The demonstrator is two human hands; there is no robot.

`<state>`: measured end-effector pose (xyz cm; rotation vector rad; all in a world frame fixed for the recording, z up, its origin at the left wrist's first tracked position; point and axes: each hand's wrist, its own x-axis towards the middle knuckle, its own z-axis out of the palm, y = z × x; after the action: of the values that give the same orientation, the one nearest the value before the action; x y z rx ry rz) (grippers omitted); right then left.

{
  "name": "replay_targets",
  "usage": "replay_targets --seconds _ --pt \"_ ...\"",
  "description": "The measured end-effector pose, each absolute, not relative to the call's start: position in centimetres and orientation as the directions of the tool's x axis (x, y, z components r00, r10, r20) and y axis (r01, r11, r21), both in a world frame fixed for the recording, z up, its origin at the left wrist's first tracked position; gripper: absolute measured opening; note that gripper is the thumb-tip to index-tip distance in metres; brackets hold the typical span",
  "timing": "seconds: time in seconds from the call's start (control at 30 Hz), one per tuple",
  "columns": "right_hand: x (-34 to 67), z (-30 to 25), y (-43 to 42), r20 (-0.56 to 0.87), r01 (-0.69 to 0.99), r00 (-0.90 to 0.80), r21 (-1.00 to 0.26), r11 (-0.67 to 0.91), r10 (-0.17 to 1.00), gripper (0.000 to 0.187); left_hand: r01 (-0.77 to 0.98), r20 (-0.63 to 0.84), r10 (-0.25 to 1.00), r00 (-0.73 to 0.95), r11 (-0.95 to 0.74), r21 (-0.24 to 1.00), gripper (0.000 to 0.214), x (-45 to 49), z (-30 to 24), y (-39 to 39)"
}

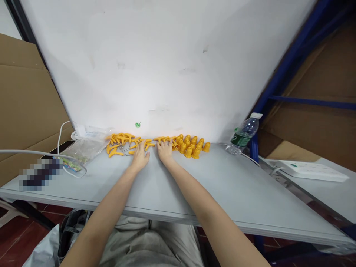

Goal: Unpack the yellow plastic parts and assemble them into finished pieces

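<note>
My left hand point(139, 155) lies on the grey table point(222, 185) with its fingers stretched toward a pile of curved yellow plastic pieces with small metal chains point(122, 142). My right hand point(165, 150) rests close beside it, fingers extended and touching the yellow pieces near a cluster of several yellow bell-shaped caps point(191, 146). Neither hand grips anything that I can see.
A clear plastic bag point(83, 150) lies at the left, with a white cable point(59, 135) and a power strip point(80, 131) behind it. A water bottle point(244, 134) lies at the right. A white wall panel point(167, 66) stands behind the table; another power strip point(311, 170) is far right.
</note>
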<state>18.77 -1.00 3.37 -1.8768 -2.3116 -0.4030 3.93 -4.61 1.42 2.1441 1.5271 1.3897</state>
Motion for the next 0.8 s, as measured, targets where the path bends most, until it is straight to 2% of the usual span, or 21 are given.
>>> replay_targets --seconds 0.1,0.27,0.37,0.53,0.63,0.8 --pt "18.6 3.5 -0.7 0.206 0.979 -0.188 0.120 0.166 0.960 0.056 0.652 0.582 0.812 0.047 -0.466 0.598 0.062 3.9 1.3 -4.5" --pt "18.5 3.4 -0.7 0.104 0.990 -0.139 0.048 0.135 0.985 0.061 0.644 0.583 0.810 0.064 -0.480 0.596 0.062 3.9 1.3 -4.4" --pt "18.8 3.7 -1.1 0.164 0.983 -0.184 0.026 0.183 0.969 0.064 0.647 0.571 0.818 0.074 -0.475 0.597 0.063 3.9 1.4 -4.6" --pt "21.1 5.4 -2.7 0.376 0.975 -0.207 0.003 0.222 0.903 0.058 0.669 0.553 0.828 0.087 -0.460 0.584 0.062 3.9 1.6 -4.8" --pt "23.9 6.0 -3.6 0.423 0.983 -0.138 -0.050 0.176 0.896 0.054 0.703 0.520 0.848 0.104 -0.433 0.564 0.055 4.0 1.6 -4.8" --pt "28.8 5.9 -4.4 0.379 0.977 0.080 -0.213 0.002 0.922 0.046 0.737 0.414 0.896 0.163 -0.389 0.552 0.037 4.1 1.4 -4.7"
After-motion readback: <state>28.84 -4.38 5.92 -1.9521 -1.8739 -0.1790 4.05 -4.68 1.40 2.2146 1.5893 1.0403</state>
